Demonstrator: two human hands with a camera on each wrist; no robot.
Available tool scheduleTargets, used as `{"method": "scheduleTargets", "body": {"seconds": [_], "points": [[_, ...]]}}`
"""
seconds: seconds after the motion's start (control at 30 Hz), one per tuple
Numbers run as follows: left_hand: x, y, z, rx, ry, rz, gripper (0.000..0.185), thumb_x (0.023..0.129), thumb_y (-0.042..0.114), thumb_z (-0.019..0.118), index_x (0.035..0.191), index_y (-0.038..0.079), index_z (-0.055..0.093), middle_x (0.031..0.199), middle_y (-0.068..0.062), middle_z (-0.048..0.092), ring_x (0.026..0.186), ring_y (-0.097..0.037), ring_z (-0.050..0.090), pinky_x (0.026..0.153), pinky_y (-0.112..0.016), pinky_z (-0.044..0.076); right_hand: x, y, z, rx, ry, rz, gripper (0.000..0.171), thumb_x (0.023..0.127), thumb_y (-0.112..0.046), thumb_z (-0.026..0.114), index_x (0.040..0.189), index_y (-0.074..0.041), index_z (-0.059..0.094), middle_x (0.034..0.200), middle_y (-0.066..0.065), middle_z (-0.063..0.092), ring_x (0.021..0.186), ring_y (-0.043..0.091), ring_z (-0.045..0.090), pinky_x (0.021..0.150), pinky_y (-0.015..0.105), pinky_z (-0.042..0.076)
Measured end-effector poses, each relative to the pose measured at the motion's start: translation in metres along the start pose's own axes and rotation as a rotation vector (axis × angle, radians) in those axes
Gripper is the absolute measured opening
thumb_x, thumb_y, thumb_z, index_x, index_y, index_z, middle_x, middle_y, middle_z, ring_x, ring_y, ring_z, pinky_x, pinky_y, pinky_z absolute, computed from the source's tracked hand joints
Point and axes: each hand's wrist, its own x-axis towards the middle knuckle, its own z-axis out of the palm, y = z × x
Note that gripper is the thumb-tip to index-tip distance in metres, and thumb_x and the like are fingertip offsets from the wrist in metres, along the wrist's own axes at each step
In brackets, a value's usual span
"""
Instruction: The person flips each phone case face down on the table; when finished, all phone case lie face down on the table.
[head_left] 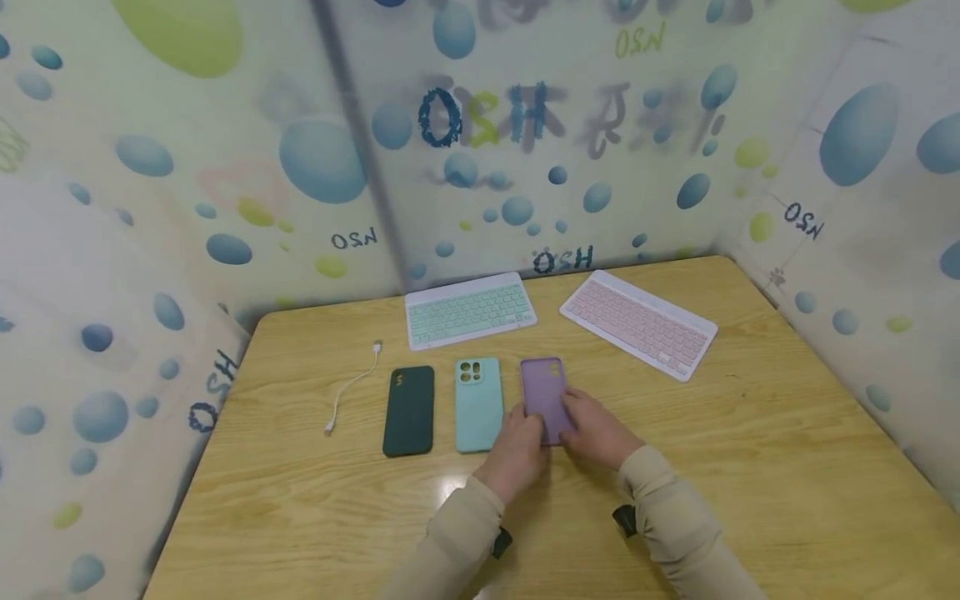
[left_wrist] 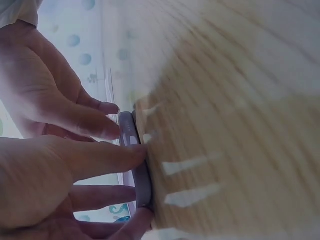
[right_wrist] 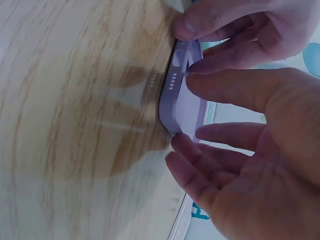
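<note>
A purple phone case lies at the right end of a row of three, hollow side up, its camera cutout at the far end. My left hand pinches its left side near the bottom end; in the left wrist view the thumb presses the purple rim. From the other side, my right hand holds the right edge, with thumb over the rim and fingers along the side wall. Just left of the hands is a light teal phone case, and beyond it a dark green phone case.
Behind the cases stand a keyboard with mint keys and a keyboard with pink keys, near the wooden table's back edge. A short white cable lies at the left. Patterned walls enclose the back and sides.
</note>
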Motion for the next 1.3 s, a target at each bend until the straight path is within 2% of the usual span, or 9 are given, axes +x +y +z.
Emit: {"method": "scheduleTargets", "body": {"seconds": [0.2, 0.33, 0.6, 0.8, 0.93, 1.07, 1.13, 1.3], "points": [[0.001, -0.001, -0.001, 0.004, -0.014, -0.016, 0.017, 0.09, 0.007, 0.067, 0.1, -0.007, 0.068, 0.105, -0.022, 0.062, 0.094, -0.031, 0.059, 0.083, -0.042, 0.053, -0.001, 0.0, 0.001, -0.009, -0.007, 0.011, 0.069, 0.071, 0.006, 0.074, 0.132, 0.02, 0.046, 0.139, 0.041, 0.042, 0.128, 0.053, 0.046, 0.108, 0.057, 0.039], [0.001, -0.003, 0.0, 0.008, 0.002, 0.002, 0.016, 0.089, 0.006, 0.067, 0.099, -0.007, 0.069, 0.104, -0.022, 0.062, 0.093, -0.031, 0.059, 0.082, -0.042, 0.053, 0.0, -0.001, 0.005, -0.02, -0.011, 0.035, 0.068, 0.072, 0.007, 0.073, 0.133, 0.019, 0.046, 0.14, 0.042, 0.04, 0.128, 0.054, 0.045, 0.108, 0.057, 0.039], [0.0, -0.004, -0.003, 0.009, 0.049, 0.014, 0.017, 0.087, 0.008, 0.069, 0.098, -0.005, 0.07, 0.111, -0.021, 0.063, 0.098, -0.031, 0.059, 0.088, -0.042, 0.052, 0.0, -0.004, 0.006, -0.004, -0.019, 0.053, 0.071, 0.073, 0.007, 0.071, 0.136, 0.019, 0.043, 0.142, 0.042, 0.038, 0.129, 0.055, 0.043, 0.109, 0.058, 0.037], [-0.001, -0.003, -0.008, 0.012, 0.119, 0.076, 0.018, 0.082, 0.006, 0.074, 0.096, -0.005, 0.072, 0.117, -0.022, 0.065, 0.104, -0.033, 0.062, 0.094, -0.043, 0.051, -0.001, -0.005, 0.007, 0.008, 0.005, 0.065, 0.083, 0.072, 0.003, 0.074, 0.142, 0.018, 0.033, 0.139, 0.042, 0.04, 0.126, 0.053, 0.046, 0.107, 0.059, 0.039], [-0.002, -0.004, -0.01, -0.032, 0.099, 0.061, 0.022, 0.083, 0.006, 0.074, 0.1, -0.007, 0.071, 0.125, -0.025, 0.062, 0.114, -0.034, 0.061, 0.101, -0.043, 0.049, 0.0, -0.006, 0.009, 0.025, 0.022, 0.071, 0.09, 0.074, -0.001, 0.071, 0.147, 0.018, 0.021, 0.138, 0.042, 0.041, 0.124, 0.052, 0.048, 0.105, 0.059, 0.041], [-0.003, -0.005, -0.011, -0.057, 0.057, 0.029, 0.025, 0.086, 0.008, 0.073, 0.104, -0.007, 0.07, 0.131, -0.026, 0.059, 0.12, -0.034, 0.058, 0.103, -0.042, 0.048, 0.001, -0.006, 0.01, 0.055, 0.039, 0.068, 0.079, 0.08, 0.004, 0.057, 0.148, 0.017, 0.02, 0.137, 0.042, 0.042, 0.123, 0.048, 0.05, 0.105, 0.057, 0.042], [-0.004, -0.006, -0.011, -0.07, 0.056, 0.03, 0.025, 0.088, 0.01, 0.07, 0.107, -0.007, 0.069, 0.132, -0.026, 0.058, 0.123, -0.034, 0.056, 0.105, -0.043, 0.047, 0.001, -0.006, 0.01, 0.06, 0.057, 0.049, 0.071, 0.082, 0.006, 0.05, 0.146, 0.019, 0.023, 0.135, 0.043, 0.044, 0.122, 0.047, 0.052, 0.104, 0.056, 0.043], [-0.005, -0.007, -0.013, -0.086, 0.121, 0.098, 0.023, 0.093, 0.005, 0.059, 0.111, -0.005, 0.069, 0.129, -0.024, 0.062, 0.126, -0.034, 0.055, 0.106, -0.043, 0.046, 0.002, -0.006, 0.011, 0.044, 0.086, 0.034, 0.055, 0.096, -0.002, 0.046, 0.143, 0.021, 0.028, 0.13, 0.042, 0.048, 0.12, 0.047, 0.054, 0.103, 0.055, 0.044]]}}
